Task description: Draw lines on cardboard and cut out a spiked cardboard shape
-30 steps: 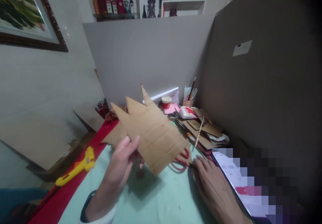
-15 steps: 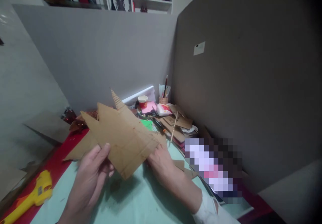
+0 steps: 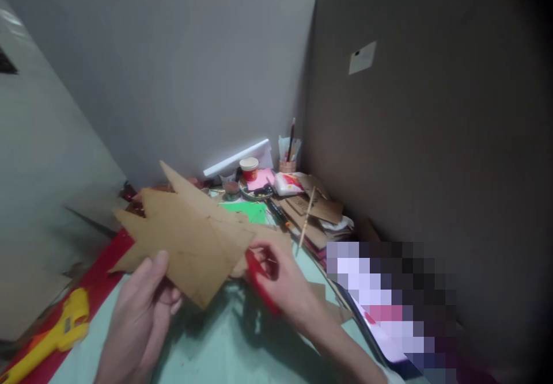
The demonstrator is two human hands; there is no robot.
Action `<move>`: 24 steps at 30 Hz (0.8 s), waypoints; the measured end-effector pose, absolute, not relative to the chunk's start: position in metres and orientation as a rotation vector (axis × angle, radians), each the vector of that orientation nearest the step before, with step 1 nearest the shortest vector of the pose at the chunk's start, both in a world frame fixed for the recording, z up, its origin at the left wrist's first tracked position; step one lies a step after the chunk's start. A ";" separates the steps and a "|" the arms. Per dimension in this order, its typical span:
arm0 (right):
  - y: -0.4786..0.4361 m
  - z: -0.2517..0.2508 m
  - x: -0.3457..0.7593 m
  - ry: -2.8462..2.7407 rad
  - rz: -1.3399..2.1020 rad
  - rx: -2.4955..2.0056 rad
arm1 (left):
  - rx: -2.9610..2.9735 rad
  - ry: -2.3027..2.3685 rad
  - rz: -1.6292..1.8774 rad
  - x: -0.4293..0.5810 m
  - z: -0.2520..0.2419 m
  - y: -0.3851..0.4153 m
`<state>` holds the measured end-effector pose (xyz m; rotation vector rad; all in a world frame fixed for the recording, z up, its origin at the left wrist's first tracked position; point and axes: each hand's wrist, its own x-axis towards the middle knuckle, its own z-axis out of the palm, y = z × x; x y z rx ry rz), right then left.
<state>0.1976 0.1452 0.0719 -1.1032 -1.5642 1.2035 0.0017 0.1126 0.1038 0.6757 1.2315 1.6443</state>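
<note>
In my left hand (image 3: pixel 142 309) is a flat piece of brown cardboard (image 3: pixel 194 240) cut into jagged points along its far left side. The thumb lies on top of the piece, with the fingers beneath its near edge. My right hand (image 3: pixel 280 280), at the cardboard's right corner, is closed on red-handled scissors (image 3: pixel 262 283). Their blades are hidden. More brown cardboard (image 3: pixel 276 240) lies behind that hand. Below both hands is the pale green tabletop (image 3: pixel 224 349).
A yellow glue gun (image 3: pixel 64 332) lies at the left on a red strip. At the back are a red paper cup (image 3: pixel 249 168), green paper (image 3: pixel 250 211), a pen holder (image 3: pixel 288 159) and stacked cardboard scraps (image 3: pixel 306 214). Grey partitions (image 3: pixel 173 73) rise behind and on the right.
My right hand has drawn back from under the cardboard's right corner, and red scissors now show in it. The cardboard and left hand have shifted left. The view has tilted down.
</note>
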 end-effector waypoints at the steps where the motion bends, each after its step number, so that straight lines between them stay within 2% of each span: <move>1: 0.145 0.072 0.198 -1.485 1.325 -1.045 | 0.667 1.241 1.648 0.005 0.105 0.112; 4: 0.140 0.074 0.200 -1.291 1.603 -0.856 | 0.663 1.249 1.653 0.014 0.107 0.111; 7: 0.134 0.079 0.202 -1.138 1.724 -0.697 | 0.678 1.245 1.627 0.018 0.105 0.110; 13: 0.131 0.082 0.203 -0.897 1.779 -0.565 | 0.716 1.236 1.604 0.018 0.101 0.104; 17: 0.132 0.082 0.211 -0.680 1.780 -0.644 | 0.717 1.263 1.584 0.018 0.102 0.104; 24: 0.129 0.082 0.209 -0.657 1.788 -0.671 | 0.705 1.304 1.573 0.019 0.101 0.105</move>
